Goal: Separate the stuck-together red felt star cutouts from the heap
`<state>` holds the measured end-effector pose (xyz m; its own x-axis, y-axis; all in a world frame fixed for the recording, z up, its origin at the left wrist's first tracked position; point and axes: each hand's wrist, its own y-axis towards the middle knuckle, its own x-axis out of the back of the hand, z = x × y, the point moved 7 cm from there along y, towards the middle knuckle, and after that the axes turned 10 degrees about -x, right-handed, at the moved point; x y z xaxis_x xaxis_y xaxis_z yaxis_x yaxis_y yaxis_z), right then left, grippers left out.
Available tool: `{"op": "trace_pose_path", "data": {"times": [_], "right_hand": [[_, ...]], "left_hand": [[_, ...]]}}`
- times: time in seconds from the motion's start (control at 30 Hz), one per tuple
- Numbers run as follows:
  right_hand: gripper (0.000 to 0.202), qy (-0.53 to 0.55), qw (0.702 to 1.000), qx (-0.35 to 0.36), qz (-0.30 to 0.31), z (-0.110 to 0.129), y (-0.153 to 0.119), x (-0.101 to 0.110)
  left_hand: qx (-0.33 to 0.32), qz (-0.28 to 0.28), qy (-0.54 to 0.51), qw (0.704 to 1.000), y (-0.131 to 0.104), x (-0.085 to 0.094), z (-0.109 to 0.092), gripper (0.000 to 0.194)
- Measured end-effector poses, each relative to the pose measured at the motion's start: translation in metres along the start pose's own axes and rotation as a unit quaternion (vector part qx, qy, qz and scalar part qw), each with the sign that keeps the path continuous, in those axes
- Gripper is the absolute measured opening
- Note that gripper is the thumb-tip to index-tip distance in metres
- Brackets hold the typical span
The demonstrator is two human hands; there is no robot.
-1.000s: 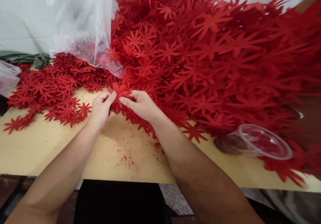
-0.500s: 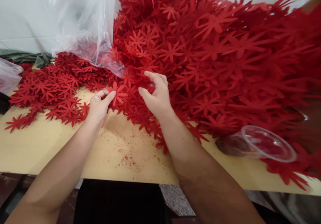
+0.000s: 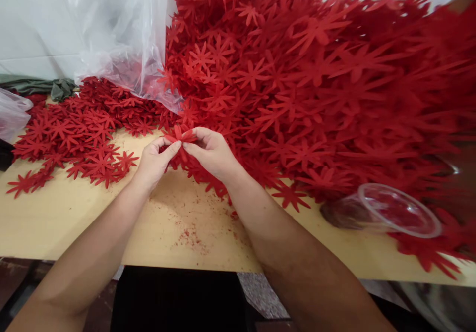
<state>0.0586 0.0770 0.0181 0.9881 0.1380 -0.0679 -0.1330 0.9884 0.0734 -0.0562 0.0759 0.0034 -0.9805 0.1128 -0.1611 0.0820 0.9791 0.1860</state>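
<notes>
Between my two hands is a red flower-shaped cutout (image 3: 179,134) with several narrow petals, held just above the table. My left hand (image 3: 158,157) pinches it from the left, thumb over the petals near its middle. From the right, my right hand (image 3: 211,152) pinches its petals between thumb and forefinger. A large heap of similar red flowers (image 3: 282,89) rises behind and to the right of my hands. To the left lies a lower pile of darker red flowers (image 3: 74,129).
A clear plastic bag (image 3: 122,29) stands behind the left pile against the white wall. On the right, a transparent plastic cup (image 3: 372,213) lies tipped on the wooden table (image 3: 148,238). Red crumbs are scattered near the table's front edge. Dark green cloth (image 3: 40,86) sits at far left.
My right hand has come left and down from above the heap and closed on the flower. My left hand has moved slightly right with it.
</notes>
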Motion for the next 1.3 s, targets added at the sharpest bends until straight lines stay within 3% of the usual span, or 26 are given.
{"op": "trace_pose_path", "data": {"times": [0.1,0.23,0.37,0.57,0.87,1.1,1.3], "right_hand": [[0.012,-0.004,0.999,0.005,-0.036,0.001,0.000,0.004],[0.026,0.010,1.000,-0.011,-0.002,0.002,-0.004,-0.005],[0.034,0.015,0.999,-0.017,0.039,0.001,-0.005,-0.011],[0.029,0.058,0.998,-0.019,0.002,-0.004,0.001,-0.001],[0.024,0.073,0.991,-0.004,-0.108,-0.002,0.001,0.014],[0.020,0.127,0.956,-0.035,-0.261,-0.005,0.002,0.059],[0.027,0.100,0.980,-0.017,-0.169,0.001,0.007,0.046]], "left_hand": [[-0.003,0.003,-0.007,1.000,0.000,-0.001,0.001,0.010],[-0.027,-0.003,-0.020,0.999,0.002,0.001,0.000,0.008],[-0.033,0.006,-0.017,0.999,0.003,0.001,0.001,0.014],[-0.017,0.020,0.029,0.999,0.001,-0.001,0.002,0.021],[-0.037,0.043,0.053,0.997,-0.001,-0.004,-0.006,0.029],[-0.016,0.049,0.035,0.998,-0.002,-0.004,-0.004,0.029],[0.017,0.011,0.010,1.000,-0.001,-0.002,-0.001,0.012]]}}
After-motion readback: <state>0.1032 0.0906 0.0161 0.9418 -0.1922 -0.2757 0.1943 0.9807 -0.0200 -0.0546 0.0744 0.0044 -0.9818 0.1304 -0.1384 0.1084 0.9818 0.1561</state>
